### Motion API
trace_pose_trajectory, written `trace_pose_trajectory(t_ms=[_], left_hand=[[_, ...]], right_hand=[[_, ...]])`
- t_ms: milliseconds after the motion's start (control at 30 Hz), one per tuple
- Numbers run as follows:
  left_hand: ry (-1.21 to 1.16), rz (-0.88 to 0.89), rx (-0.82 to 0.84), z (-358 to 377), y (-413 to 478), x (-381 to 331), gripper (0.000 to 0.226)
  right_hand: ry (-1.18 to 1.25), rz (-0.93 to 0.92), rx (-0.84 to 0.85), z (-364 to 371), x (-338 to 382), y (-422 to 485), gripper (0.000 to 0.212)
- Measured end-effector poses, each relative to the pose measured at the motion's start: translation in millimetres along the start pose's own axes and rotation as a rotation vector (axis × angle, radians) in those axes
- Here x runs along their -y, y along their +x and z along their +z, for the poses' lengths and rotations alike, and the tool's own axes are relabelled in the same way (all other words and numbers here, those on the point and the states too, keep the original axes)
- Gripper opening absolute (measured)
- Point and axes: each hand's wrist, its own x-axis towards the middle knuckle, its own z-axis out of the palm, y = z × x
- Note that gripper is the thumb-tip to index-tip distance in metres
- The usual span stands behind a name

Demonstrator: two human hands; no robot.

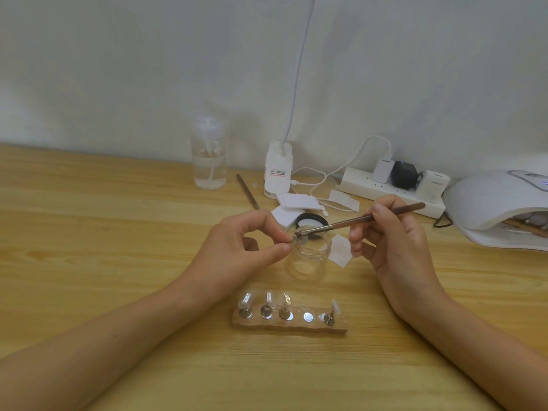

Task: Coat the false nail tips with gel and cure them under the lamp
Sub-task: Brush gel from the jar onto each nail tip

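My left hand pinches a small false nail tip on its stand above the open clear glass jar. My right hand grips a brown brush, whose bristles touch the tip. In front of me a wooden holder carries several clear nail tips on metal stands, with one slot showing only a bare metal disc. The white curing lamp stands at the far right, with something inside its opening.
A black jar lid and white wipes lie behind the jar. A clear pump bottle, a white desk-lamp base, a second brush and a power strip with cables line the wall.
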Motion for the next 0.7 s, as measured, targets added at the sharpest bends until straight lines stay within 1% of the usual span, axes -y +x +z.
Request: trace_pose_trajectory(t_ms=[67,133,200,267,333,400,467,533,600,700], left_hand=[[-0.005,0.003,0.001,-0.1,0.0,0.3,0.012],[-0.006,0.005,0.0,0.0,-0.1,0.2,0.012],[-0.002,0.006,-0.003,-0.2,0.1,0.2,0.011],[0.0,0.002,-0.005,-0.3,0.4,0.4,0.011],[-0.003,0.002,-0.007,-0.4,0.6,0.4,0.012],[0.0,0.004,-0.006,0.1,0.3,-0.1,0.013],[0.006,0.008,-0.009,0.1,-0.2,-0.3,0.012],[0.012,0.012,-0.012,-0.1,-0.9,-0.3,0.011],[0.015,0.013,-0.012,-0.4,-1.4,-0.8,0.01],[0.005,0.013,-0.004,0.0,-1.6,-1.9,0.01]], right_hand=[[-0.029,0.017,-0.034,-0.7,-0.8,0.6,0.022],[0.011,0.016,-0.054,-1.9,-0.4,0.8,0.023],[0.033,-0.006,-0.022,-0.4,0.7,0.4,0.024],[-0.014,-0.008,0.001,0.4,-0.1,-0.1,0.023],[-0.04,0.005,-0.027,-0.4,-0.8,0.4,0.023],[-0.008,0.005,-0.045,-1.8,0.0,0.7,0.025],[0.02,-0.019,-0.01,-0.6,1.0,0.3,0.025],[-0.006,-0.027,0.017,0.6,0.3,0.0,0.023],[-0.022,-0.007,-0.015,0.1,0.0,0.9,0.023],[0.036,0.004,-0.047,-1.7,1.2,1.4,0.023]])
